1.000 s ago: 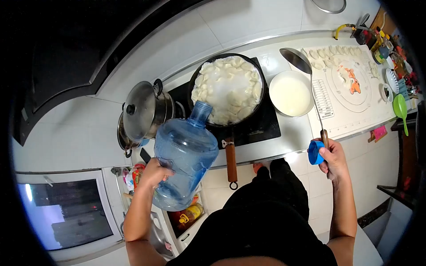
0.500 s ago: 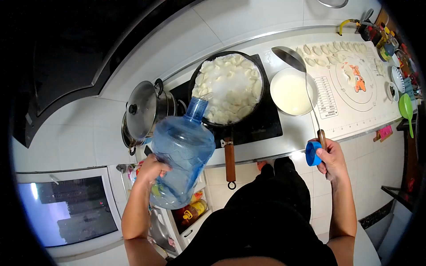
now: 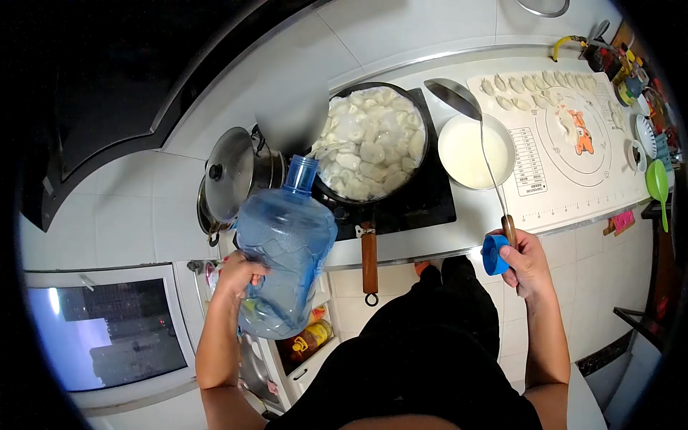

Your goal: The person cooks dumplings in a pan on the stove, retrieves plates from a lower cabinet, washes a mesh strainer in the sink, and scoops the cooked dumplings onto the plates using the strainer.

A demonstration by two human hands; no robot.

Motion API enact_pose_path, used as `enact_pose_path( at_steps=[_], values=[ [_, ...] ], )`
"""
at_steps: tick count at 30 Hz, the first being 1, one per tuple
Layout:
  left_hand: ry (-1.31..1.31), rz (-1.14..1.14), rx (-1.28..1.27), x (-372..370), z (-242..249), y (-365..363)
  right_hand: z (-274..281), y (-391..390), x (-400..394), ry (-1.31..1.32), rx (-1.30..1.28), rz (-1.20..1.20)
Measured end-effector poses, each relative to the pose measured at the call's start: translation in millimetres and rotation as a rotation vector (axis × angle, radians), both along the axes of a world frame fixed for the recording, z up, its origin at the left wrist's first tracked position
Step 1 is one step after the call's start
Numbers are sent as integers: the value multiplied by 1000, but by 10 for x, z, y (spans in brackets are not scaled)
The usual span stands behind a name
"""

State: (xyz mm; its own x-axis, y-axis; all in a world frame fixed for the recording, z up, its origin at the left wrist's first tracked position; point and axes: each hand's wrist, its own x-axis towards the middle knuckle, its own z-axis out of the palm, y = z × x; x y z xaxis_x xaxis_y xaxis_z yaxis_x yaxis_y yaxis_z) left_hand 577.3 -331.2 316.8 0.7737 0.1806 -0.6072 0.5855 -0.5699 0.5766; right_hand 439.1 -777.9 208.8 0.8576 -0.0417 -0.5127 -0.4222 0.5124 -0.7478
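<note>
My left hand (image 3: 242, 274) is closed on a big clear blue water jug (image 3: 285, 251). The jug tilts toward the black pan (image 3: 373, 143), its open neck at the pan's left edge with water coming out. Dumplings (image 3: 373, 153) in whitish liquid fill the pan. My right hand (image 3: 524, 261) grips the wooden handle of a metal ladle (image 3: 453, 97) together with a blue cap (image 3: 494, 255). The ladle's bowl is raised over the counter, beside a white bowl of pale liquid (image 3: 476, 154).
A lidded steel pot (image 3: 231, 175) stands left of the pan on the black stove (image 3: 435, 201). Rows of dumplings lie on a printed mat (image 3: 545, 201) at right, near a green spoon (image 3: 656, 180). Below left is an open drawer with bottles (image 3: 312, 337).
The jug has shifted slightly left and down. The ladle and cap have moved a little left. Foam in the pan has subsided and more dumplings show. A grey blur now appears above the jug.
</note>
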Motion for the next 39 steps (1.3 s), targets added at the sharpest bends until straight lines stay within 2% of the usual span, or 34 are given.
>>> enact_pose_path(
  at_steps=[9,11,14,15,17,18,20,21,22,23,24,26,27,29,32,35,36,38,39],
  values=[
    [-182,121,-200,-219,-226,198,115,249,136,-31,9,34],
    [-227,98,-240,-285,-367,342,206,353,211,-36,-76,20],
    [-329,190,-390,-446,-604,451,409,536,413,-101,-264,107],
    [-334,174,-429,-494,-717,547,523,603,514,-106,-401,186],
    [-401,205,-473,-631,-876,623,698,851,772,-326,-631,236],
    [-462,226,-486,-687,-899,614,788,1004,927,-457,-721,271],
    [-470,339,-537,-854,-990,719,950,1370,1227,-548,-816,365],
    [-459,242,-438,-955,-1200,875,1069,1579,1371,-601,-879,434],
    [-446,156,-332,-1079,-1418,1025,1086,1819,1526,-701,-831,453],
    [-530,249,-315,-1201,-1640,1092,1179,2056,1652,-720,-870,557],
    [-554,313,-313,-1298,-1622,1113,1272,2313,1768,-744,-910,664],
    [-470,153,-156,-1462,-1553,1105,1381,2829,1918,-889,-892,835],
    [-483,203,-154,-1541,-1589,1111,1349,3071,1947,-958,-856,913],
    [-636,280,-364,-1665,-1663,1130,1227,3509,2014,-1059,-729,1070],
    [-595,319,-410,-1790,-1796,1239,1146,4031,2062,-1209,-826,1263],
    [-677,456,-493,-1795,-1831,1271,1147,4432,2167,-1322,-757,1337],
    [-679,454,-503,-1780,-1877,1333,1126,4580,2210,-1334,-741,1345],
    [-571,540,-308,-1739,-2014,1427,1171,4821,2301,-1212,-848,1495],
    [-643,599,-378,-1654,-1937,1437,1225,4947,2332,-1277,-905,1485]
  ],
)
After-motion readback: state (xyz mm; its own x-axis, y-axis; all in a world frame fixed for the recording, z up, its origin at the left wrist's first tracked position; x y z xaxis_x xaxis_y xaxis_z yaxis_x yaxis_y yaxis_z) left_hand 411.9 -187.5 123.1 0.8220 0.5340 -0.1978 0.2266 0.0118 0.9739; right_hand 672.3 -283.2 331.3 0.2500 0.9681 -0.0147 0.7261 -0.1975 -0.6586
